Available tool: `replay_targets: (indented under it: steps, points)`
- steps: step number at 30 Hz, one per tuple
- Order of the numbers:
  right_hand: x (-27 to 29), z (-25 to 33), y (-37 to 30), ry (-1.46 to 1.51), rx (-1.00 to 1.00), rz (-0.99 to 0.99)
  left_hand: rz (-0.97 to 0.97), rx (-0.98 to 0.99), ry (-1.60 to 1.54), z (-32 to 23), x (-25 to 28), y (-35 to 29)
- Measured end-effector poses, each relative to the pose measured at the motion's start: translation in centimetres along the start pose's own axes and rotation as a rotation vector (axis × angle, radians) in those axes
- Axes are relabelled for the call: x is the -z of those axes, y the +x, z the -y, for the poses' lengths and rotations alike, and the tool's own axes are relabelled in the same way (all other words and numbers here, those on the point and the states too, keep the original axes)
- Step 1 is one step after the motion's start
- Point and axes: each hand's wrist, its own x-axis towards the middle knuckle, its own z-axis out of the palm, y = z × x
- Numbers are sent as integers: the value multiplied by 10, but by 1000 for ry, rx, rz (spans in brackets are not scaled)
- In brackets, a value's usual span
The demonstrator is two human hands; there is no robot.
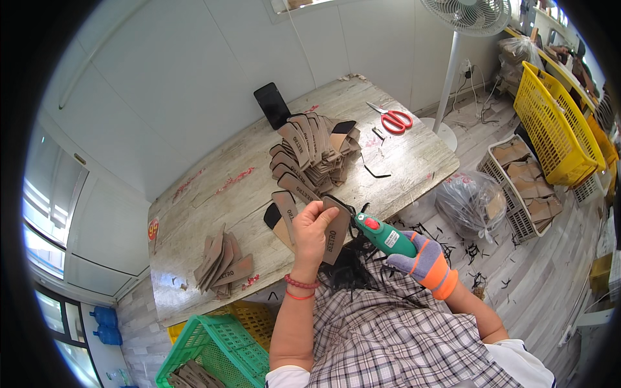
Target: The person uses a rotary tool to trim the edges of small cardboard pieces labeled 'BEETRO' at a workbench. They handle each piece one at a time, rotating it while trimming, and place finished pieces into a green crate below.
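Note:
My bare left hand (pixel 312 231) pinches a flat brown printed piece (pixel 336 234) with a dark edge, held over the table's front edge. In my right hand (pixel 427 260), gloved in grey and orange, is a green handheld power tool (pixel 391 238) with a red button. Its front end is at the piece's right edge; the tip itself is hard to make out. Thin black trimmings (pixel 349 269) lie on my checked apron below. Beyond my left hand a large heap of similar pieces (pixel 315 152) covers part of the table, and a smaller stack (pixel 223 264) sits at the left.
Red-handled scissors (pixel 394 121) and a black phone (pixel 272 105) are on the worn table (pixel 213 169). A green crate (pixel 213 343) stands at lower left. At right are a fan (pixel 446 84), a plastic bag (pixel 471 205), a filled white crate (pixel 517 187) and a yellow basket (pixel 563 129).

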Motion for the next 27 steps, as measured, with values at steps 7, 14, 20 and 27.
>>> replay_targets:
  steps: [7,14,20,27]
  points:
    - [1,2,1,12,4,23,79,49,220,-14,0,-4]
    - [1,9,1,74,-29,29,217,36,310,-6,6,-2]
    - [6,17,1,51,-113,70,309,-1,509,-19,10,4]
    - [9,20,0,36,-58,78,435,-55,779,-46,12,10]
